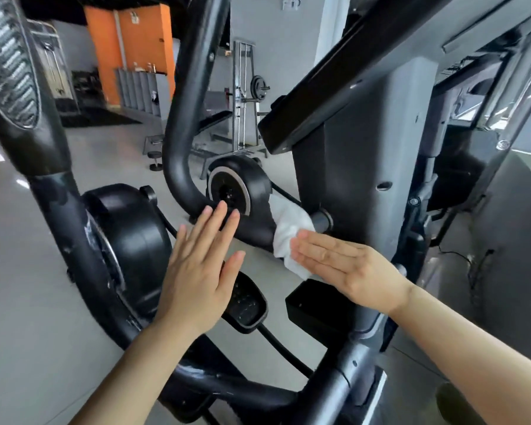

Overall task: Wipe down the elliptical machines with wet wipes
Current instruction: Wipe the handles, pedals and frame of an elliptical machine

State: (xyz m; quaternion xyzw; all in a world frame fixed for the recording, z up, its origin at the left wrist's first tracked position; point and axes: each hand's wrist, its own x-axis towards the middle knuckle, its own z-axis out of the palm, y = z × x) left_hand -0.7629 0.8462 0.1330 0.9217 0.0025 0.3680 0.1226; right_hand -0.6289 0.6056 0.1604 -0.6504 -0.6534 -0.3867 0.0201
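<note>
Both hands flat: right hand (347, 268) presses wet wipe (288, 231) on elliptical (365, 148), left hand (196, 271) spread

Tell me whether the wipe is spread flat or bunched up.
Bunched up: the wipe shows folds and creases, draped against the black handlebar tube under the right hand's straight fingers.

Glossy grey floor (28, 240), an orange wall (105, 56), and a weight rack (244, 96) beyond.

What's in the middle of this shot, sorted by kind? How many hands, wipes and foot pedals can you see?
Hands: 2, the left hand and the right hand, both with straight fingers.
White wipes: 1, the wipe under the right hand.
Foot pedals: 1, the black pedal.
Total: 4
</note>
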